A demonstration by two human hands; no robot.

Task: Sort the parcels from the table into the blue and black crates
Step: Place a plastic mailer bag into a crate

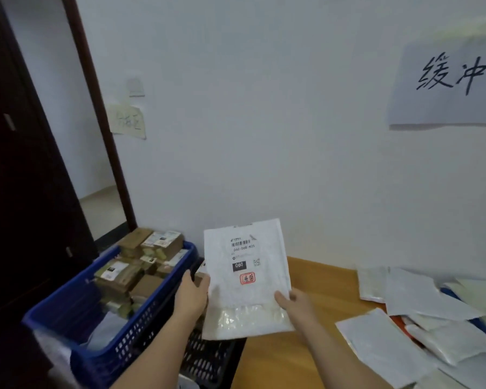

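Both hands hold up white parcel (246,279), label side facing cam, centre-bottom of frame.
Wood table (314,293) lower right w/ pile of white parcels (421,318); blue crate (101,357) lower left, full of brown boxes; black crate (208,357) betw. it & table. Left hand (191,296) grips parcel's left edge, right hand (295,304) pinches lower right edge.

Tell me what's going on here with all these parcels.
A person is sorting mail. Both hands, left and right, hold up a white mailer with its label facing the camera, as if reading it. It has not yet gone into a crate. The blue crate on the left already holds brown boxes, and a black crate sits partly hidden beside it, under the mailer. More white mailers lie in a loose pile on the wooden table to the right.
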